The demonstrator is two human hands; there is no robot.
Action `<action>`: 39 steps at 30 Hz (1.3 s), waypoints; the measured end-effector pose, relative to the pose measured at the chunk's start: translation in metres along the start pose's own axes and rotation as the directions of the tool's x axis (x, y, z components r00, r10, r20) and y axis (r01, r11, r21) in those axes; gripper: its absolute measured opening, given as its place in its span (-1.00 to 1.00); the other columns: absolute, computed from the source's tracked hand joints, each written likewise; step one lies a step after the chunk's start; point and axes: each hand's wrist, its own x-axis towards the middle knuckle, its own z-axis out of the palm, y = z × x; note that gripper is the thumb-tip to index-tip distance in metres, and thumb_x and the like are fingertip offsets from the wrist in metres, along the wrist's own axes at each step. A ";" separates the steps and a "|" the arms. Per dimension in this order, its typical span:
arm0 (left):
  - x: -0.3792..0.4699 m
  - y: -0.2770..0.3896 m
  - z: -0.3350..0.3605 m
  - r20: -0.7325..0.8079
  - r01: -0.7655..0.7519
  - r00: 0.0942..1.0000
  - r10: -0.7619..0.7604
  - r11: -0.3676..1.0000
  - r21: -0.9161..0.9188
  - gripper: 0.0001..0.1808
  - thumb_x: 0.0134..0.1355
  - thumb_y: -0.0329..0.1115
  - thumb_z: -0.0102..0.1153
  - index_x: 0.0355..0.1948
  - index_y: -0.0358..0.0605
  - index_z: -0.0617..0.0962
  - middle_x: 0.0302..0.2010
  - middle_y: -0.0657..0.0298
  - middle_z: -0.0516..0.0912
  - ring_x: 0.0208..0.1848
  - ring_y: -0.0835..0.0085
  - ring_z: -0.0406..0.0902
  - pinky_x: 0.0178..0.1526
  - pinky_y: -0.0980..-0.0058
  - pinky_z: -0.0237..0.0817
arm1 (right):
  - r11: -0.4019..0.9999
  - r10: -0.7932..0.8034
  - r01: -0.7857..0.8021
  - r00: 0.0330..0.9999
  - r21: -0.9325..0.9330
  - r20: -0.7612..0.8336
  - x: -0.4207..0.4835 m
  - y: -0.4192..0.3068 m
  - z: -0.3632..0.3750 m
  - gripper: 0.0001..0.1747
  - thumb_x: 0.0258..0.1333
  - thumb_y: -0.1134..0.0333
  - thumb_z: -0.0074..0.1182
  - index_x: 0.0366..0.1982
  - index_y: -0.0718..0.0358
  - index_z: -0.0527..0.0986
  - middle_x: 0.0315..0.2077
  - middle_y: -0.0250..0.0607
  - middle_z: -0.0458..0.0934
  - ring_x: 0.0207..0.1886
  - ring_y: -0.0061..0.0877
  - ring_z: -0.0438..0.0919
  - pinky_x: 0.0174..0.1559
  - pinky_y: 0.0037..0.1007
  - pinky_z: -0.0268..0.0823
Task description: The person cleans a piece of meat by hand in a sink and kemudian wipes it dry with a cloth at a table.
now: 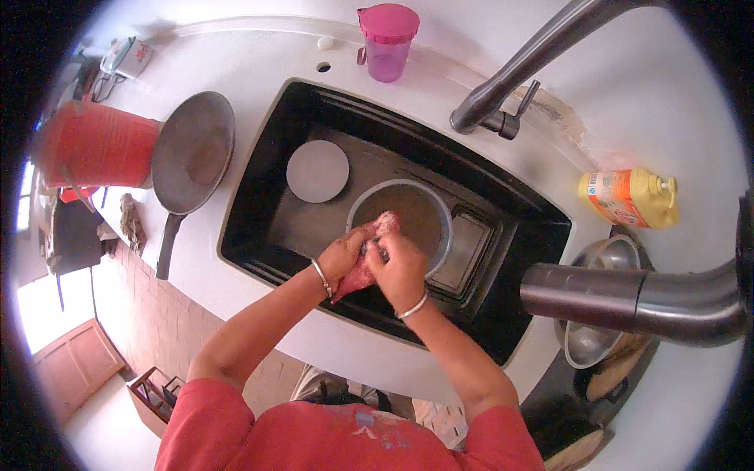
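Note:
Both hands hold a reddish, wrinkled wet item [357, 281], perhaps a cloth or a piece of meat, over the near rim of a round metal basin [450, 226] in the black sink. My left hand [344, 253], a bangle at its wrist, grips it from the left. My right hand [402, 268], also with a bangle, has its fingers bent against its middle. A small dark thing shows between the hands; I cannot tell what it is. Brownish water seems to fill the basin. A round grey-white disc or lid [318, 171] lies in the sink's left part.
Left of the sink are a frying pan [194, 153] and a red bucket [100, 144]. Behind it stand a pink lidded jug [389, 47] and a dark faucet [500, 88]. At right are a yellow pump bottle [627, 197], metal bowls [592, 344] and a thick dark pipe [589, 297].

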 end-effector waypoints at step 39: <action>-0.022 0.028 0.018 0.254 0.283 0.947 -0.198 0.888 -0.362 -0.46 0.25 0.10 -0.19 0.03 -0.12 0.37 -0.26 0.10 0.57 -0.28 0.30 0.57 -0.24 0.21 0.48 | 0.910 0.412 -0.407 0.908 0.075 -0.073 0.033 0.063 -0.007 -0.64 -0.03 0.13 0.09 -0.44 0.34 0.48 -0.45 0.04 0.54 -0.35 -0.17 0.51 -0.27 -0.31 0.30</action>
